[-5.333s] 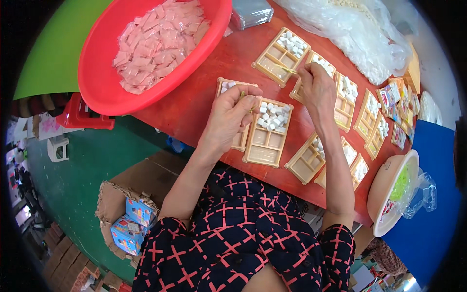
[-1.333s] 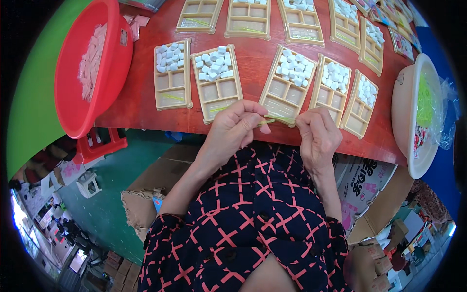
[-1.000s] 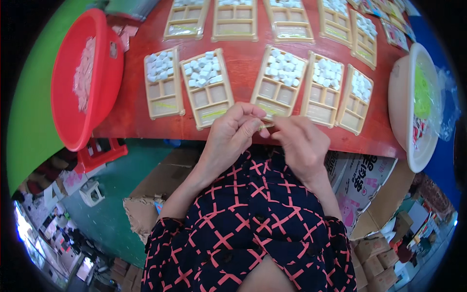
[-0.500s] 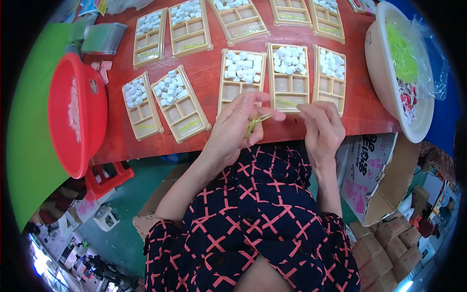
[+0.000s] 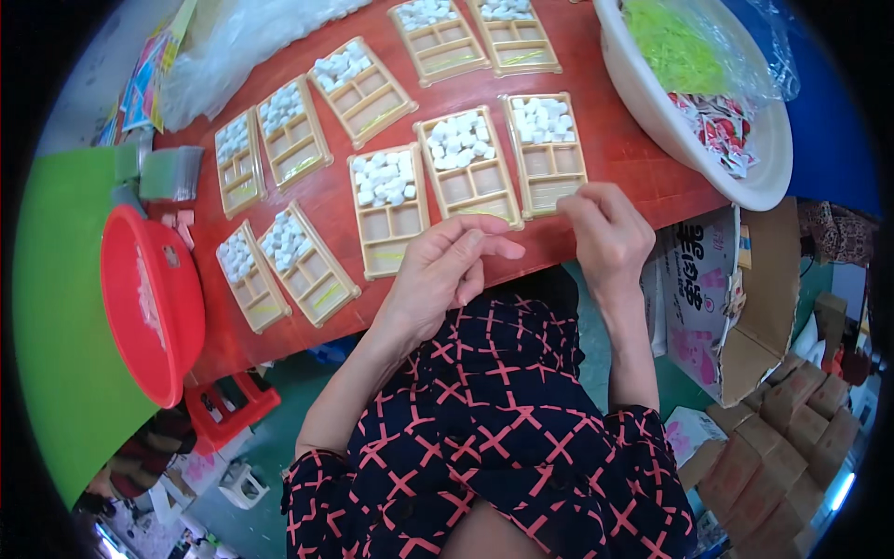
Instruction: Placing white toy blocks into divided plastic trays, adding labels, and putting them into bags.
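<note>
Several tan compartment trays lie on the red table, each with white cubes in its top section. My left hand rests at the table's near edge, just below one tray and another tray. Its fingers are pressed together against the thumb, and I cannot see whether anything is pinched. My right hand has its fingertips at the near end of the rightmost tray; what it holds is hidden. Thin yellow-green strips lie in the bottom sections of some trays.
A white bowl with green shreds and red-white sachets stands at the right. A red basin sits at the left beside a green surface. Cardboard boxes stand below the table on the right, and a red stool on the left.
The view has swung, so the trays now sit further left. My right hand has reached up to the rightmost tray's near end. The thin yellow strip seen between my hands no longer shows.
</note>
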A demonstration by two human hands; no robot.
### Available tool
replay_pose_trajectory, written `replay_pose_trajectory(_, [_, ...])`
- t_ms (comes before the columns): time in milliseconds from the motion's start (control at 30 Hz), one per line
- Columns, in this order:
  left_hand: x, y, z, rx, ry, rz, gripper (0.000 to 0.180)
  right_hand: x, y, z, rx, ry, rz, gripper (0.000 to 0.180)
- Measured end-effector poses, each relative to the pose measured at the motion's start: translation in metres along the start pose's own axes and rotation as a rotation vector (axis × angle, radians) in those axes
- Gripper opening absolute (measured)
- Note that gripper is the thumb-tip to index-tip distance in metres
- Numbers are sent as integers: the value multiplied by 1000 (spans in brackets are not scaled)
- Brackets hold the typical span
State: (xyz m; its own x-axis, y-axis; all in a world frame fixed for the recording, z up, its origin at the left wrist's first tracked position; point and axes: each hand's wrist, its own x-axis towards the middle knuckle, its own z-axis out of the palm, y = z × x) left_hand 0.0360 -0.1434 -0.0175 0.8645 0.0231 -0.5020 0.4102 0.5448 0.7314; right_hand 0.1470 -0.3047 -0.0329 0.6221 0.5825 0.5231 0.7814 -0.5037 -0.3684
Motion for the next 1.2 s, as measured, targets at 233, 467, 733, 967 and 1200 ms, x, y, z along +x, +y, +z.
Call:
replay_pose_trajectory(233, [33, 5, 28, -157, 112, 305, 13, -2, -9, -12, 368, -41, 229, 12])
replay_pose_trajectory(467, [60, 22, 118, 167, -16, 899, 14, 15, -21, -31, 484, 231, 387, 21])
replay_pose_trajectory(733, [117, 60, 176, 255, -92, 1056, 27, 90, 95, -93, -109, 441, 126, 11])
replay_pose_trajectory(967, [192, 93, 154, 1451, -35, 927, 13, 146, 160, -109, -144, 72, 202, 38])
replay_pose_trajectory(1200, [269, 96, 167, 1365, 180, 1123, 20, 131, 185, -75, -103, -255, 111, 39])
